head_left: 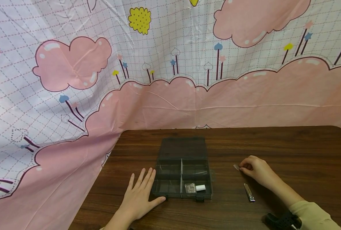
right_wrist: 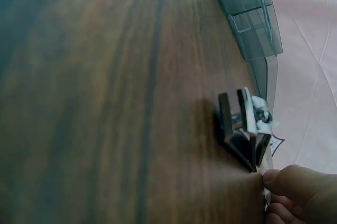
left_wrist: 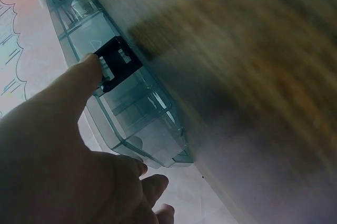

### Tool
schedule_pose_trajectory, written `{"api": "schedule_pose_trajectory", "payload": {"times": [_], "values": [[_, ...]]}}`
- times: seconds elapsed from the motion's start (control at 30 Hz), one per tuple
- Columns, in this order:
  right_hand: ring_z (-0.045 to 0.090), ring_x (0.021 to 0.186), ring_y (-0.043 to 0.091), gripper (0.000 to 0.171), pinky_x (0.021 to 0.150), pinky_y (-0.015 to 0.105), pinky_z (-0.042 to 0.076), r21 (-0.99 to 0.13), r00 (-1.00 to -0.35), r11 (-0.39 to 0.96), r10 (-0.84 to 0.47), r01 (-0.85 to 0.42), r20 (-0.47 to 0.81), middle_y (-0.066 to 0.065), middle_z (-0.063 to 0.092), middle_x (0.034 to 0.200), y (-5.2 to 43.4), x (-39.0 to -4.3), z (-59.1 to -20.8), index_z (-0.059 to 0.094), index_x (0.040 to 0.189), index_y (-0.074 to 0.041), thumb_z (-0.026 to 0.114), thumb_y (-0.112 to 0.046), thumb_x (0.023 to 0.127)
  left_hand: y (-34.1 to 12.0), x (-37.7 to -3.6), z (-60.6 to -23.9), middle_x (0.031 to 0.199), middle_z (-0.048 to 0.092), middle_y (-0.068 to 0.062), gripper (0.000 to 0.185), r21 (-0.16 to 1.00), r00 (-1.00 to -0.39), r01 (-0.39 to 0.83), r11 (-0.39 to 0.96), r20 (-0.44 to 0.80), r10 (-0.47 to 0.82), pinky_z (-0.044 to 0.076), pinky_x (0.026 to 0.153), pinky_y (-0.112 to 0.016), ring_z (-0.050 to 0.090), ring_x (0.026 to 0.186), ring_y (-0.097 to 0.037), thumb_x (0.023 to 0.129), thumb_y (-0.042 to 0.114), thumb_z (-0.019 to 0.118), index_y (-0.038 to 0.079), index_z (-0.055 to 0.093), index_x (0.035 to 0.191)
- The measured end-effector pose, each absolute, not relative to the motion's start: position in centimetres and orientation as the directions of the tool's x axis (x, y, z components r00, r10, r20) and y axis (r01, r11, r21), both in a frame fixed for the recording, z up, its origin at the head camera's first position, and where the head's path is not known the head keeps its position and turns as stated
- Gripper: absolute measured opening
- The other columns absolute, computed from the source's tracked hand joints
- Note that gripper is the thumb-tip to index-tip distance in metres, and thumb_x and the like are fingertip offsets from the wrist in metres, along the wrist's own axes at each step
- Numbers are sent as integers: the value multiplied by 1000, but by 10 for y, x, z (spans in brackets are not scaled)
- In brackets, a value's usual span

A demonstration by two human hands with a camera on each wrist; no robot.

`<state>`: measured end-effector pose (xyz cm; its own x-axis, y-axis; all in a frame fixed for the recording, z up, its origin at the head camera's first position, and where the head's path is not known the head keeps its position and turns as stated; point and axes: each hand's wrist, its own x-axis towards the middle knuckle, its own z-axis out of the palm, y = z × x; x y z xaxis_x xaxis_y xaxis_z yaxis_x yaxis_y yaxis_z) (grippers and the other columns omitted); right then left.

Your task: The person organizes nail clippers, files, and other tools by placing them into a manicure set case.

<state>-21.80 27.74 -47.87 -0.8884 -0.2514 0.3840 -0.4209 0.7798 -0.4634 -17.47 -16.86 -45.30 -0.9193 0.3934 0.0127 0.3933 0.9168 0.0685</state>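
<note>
A clear grey compartment box (head_left: 181,172) lies open on the dark wooden table (head_left: 288,150), lid folded back. A small white tube (head_left: 200,187) and a clear little bag (head_left: 190,187) lie in its front right compartment. My left hand (head_left: 140,196) rests flat beside the box, fingers straight. In the left wrist view its thumb (left_wrist: 79,82) touches a black latch (left_wrist: 118,63) on the box (left_wrist: 142,113). My right hand (head_left: 256,171), fingers curled, pinches a small pale piece (head_left: 236,167). In the right wrist view it is a dark clip-like piece (right_wrist: 245,129) at my fingertips (right_wrist: 295,182).
A metal nail clipper (head_left: 249,192) lies on the table just in front of my right hand. A pink and white patterned cloth (head_left: 72,95) hangs behind and to the left of the table. The box's edge (right_wrist: 247,8) shows in the right wrist view.
</note>
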Motion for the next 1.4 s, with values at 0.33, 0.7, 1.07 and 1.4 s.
{"api": "schedule_pose_trajectory", "payload": {"times": [0.33,0.7,1.07,1.4], "values": [[57,69,12,12,56,25,50,-430,-885,796,-268,-426,381,-1,59,82,274,-218,-471,71,84,-6,79,-3,76,-169,-175,-453,159,12,-5,98,75,-918,396,915,15,396,-8,113,-55,2,145,-25,84,78,34,14,13,155],[60,72,15,18,59,28,51,-424,-872,778,-316,-464,375,-1,61,86,265,-225,-470,73,91,-7,80,-15,76,-170,-175,-453,159,13,-5,98,73,-917,398,914,24,397,-7,113,-55,5,145,-27,84,78,34,14,14,155],[58,68,9,11,57,25,50,-433,-878,776,-325,-459,351,-3,61,82,262,-228,-470,73,86,-9,78,-6,77,-170,-174,-454,159,12,-5,98,73,-917,398,914,21,398,-8,113,-55,4,145,-27,84,78,35,14,13,155],[56,68,7,15,57,23,50,-437,-873,772,-310,-462,376,-4,61,83,263,-229,-471,72,86,-10,78,-1,76,-169,-174,-454,159,12,-5,98,63,-919,395,916,18,395,-8,113,-55,4,145,-26,84,79,34,14,13,155]]}}
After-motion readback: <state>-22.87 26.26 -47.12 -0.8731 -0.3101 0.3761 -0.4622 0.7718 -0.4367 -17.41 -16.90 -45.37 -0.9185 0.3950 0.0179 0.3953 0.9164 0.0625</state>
